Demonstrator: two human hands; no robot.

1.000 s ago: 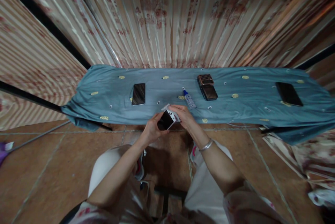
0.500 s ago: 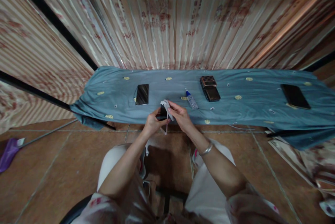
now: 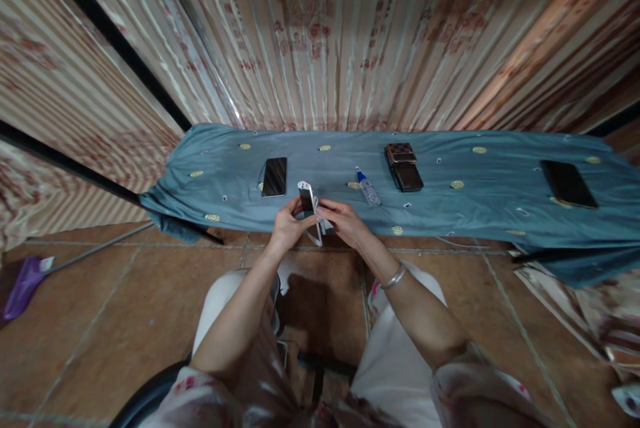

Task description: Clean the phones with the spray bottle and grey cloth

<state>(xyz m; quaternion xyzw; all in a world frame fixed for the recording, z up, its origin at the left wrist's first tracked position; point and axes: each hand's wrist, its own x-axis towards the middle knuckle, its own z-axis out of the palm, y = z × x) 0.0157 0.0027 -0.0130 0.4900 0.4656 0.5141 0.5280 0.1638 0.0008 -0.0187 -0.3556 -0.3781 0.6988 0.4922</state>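
Note:
My left hand [image 3: 289, 227] is closed around the lower part of a white-edged smartphone [image 3: 307, 199], held upright and tilted above the front edge of the bench. My right hand [image 3: 344, 220] pinches a pale grey piece [image 3: 326, 223] against the phone's right side; it looks thin and folded, but whether it is cloth or a case I cannot tell. Beyond my hands, a clear bottle with a blue cap [image 3: 369, 189] lies on the blue cloth [image 3: 330, 165]. To the left of it lies a dark phone [image 3: 275, 177].
A brown folding case [image 3: 404, 167] lies right of the bottle, and a black tablet or phone [image 3: 569, 183] near the right end. A striped curtain [image 3: 320, 41] hangs behind. Black poles [image 3: 115, 48] rise at the left. A purple broom or dustpan [image 3: 25, 287] is on the tiled floor.
The phone has shifted slightly left and turned to a more edge-on angle. My right hand and the pale piece have slid a little lower along it.

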